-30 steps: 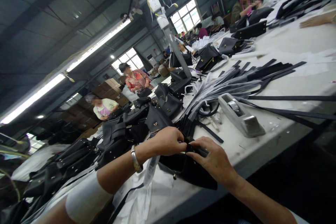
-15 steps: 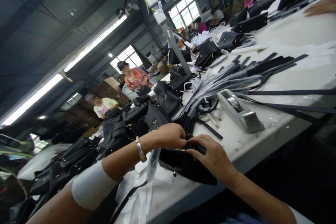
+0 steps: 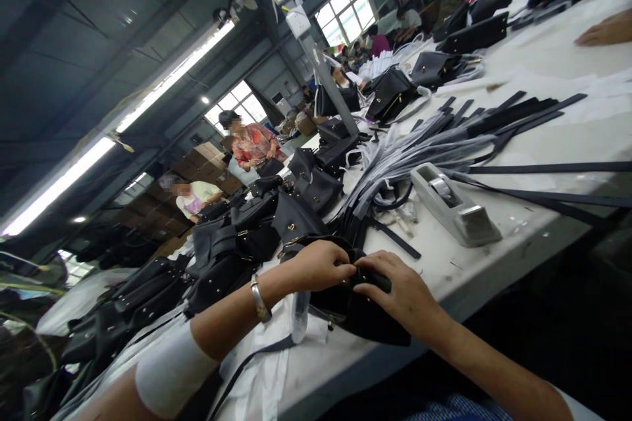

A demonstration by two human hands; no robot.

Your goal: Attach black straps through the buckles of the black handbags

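In the head view, I am working with both hands at the top of a black bag (image 3: 378, 323), which is lying open at the near edge of the desk (image 3: 338, 362), right in front of me. My right grip (image 3: 403, 288) is grasping the bag's upper edge, thumb below and fingers above. My left grip (image 3: 323, 266) is pinching part of the bag just beside the right fingertips; exactly which part, I cannot tell in the dark. Other bags (image 3: 311, 191) are crowding the desk beyond, straps (image 3: 382, 168) are lying bundled past my hands, and a dispenser (image 3: 461, 217) is standing near my right hand. I am judging this step to be adjusting or fastening something small at the edge; the next move seems to be calling for a steady right hold and fine left-finger work.
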